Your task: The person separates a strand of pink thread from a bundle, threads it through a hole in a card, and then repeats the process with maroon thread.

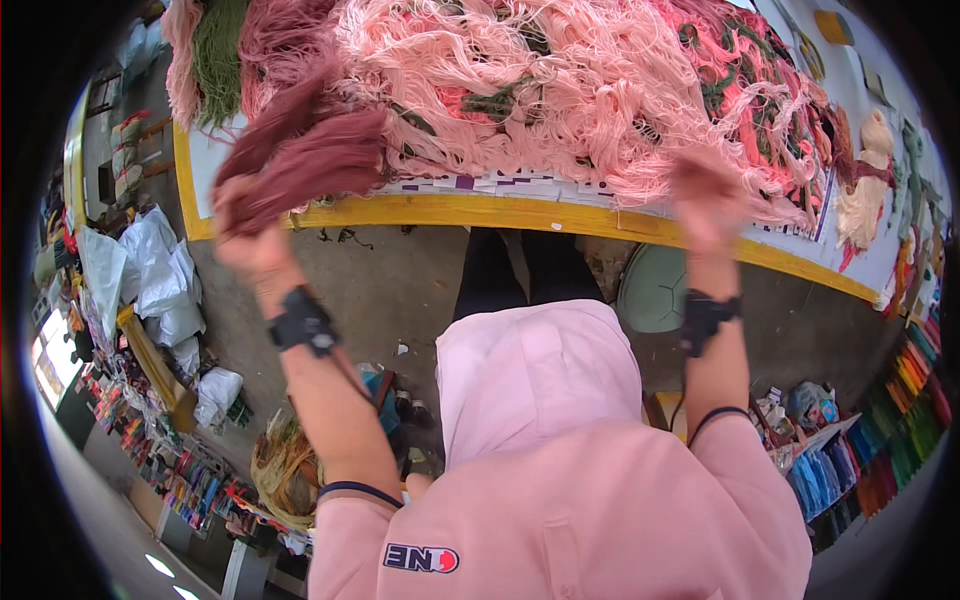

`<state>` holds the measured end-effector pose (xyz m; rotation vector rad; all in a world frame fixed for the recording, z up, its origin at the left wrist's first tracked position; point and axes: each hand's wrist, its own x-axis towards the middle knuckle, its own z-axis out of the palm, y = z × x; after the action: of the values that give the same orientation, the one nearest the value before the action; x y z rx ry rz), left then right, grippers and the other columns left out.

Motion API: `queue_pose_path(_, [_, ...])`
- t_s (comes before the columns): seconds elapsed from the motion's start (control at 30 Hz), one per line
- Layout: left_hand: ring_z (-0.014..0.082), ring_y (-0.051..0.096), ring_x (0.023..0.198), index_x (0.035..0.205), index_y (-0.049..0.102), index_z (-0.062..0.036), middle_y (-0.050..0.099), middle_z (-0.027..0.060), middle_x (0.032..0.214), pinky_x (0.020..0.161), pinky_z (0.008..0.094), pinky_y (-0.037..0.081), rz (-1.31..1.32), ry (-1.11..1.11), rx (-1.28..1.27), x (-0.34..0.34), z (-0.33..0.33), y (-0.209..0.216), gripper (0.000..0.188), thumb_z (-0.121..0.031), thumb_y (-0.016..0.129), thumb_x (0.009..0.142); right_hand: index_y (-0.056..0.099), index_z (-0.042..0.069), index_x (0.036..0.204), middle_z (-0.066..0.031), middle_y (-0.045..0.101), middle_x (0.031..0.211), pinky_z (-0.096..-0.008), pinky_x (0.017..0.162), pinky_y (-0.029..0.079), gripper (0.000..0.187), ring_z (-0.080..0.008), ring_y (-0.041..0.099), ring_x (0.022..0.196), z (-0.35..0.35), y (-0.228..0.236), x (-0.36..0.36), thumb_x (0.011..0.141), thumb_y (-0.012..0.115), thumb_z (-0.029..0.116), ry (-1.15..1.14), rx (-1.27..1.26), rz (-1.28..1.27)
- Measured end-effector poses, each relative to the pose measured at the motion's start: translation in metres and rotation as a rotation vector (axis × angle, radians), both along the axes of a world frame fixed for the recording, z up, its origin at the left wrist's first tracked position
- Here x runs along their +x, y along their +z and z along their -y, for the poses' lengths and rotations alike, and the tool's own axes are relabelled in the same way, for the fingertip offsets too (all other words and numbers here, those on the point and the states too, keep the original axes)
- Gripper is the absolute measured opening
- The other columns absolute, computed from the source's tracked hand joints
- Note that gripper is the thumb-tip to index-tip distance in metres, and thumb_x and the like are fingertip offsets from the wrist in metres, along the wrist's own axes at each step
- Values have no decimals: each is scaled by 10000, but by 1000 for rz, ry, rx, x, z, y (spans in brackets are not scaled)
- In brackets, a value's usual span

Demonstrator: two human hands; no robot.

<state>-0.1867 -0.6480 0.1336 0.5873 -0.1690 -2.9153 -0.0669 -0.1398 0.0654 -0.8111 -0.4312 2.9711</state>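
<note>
My left hand [246, 228] is closed around a hank of dark maroon yarn [315, 160] at the left part of the table's near edge. The strands spread from it toward the middle and are blurred by motion. My right hand [708, 205] hovers by the near edge of a big heap of pale pink yarn [560, 110]. Its fingers are smeared, so whether it touches or holds strands cannot be told. Green yarn [218, 60] and dusty mauve yarn [280, 45] lie left of the heap. Bright coral yarn [765, 105] mixed with dark green strands lies to its right.
The table [440, 210] has a yellow edge. A cream hank [874, 150] lies at its right end, and a round pale green stool [650, 290] stands under it. White plastic bags [155, 270] are piled at left. Shelves of colored yarn [825, 480] stand behind me at right.
</note>
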Motion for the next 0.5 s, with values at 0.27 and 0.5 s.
queue_pose_path(0.27, [78,453,611,1091,572,45,508,11,791,515,214,374,108,-600,-679,13,-29,17,247,-32,612,860,612,33,1038,-26,519,993,-257,705,443,212,-101,509,807,-86,39,23,907,475,128,-62,2154,180])
queue_pose_path(0.5, [67,462,474,1001,654,65,638,41,703,431,229,368,476,-1090,-1208,64,-175,-95,211,-86,662,854,622,38,884,-125,650,703,-413,627,502,105,-335,654,666,140,-42,-29,855,615,139,780,1441,-484])
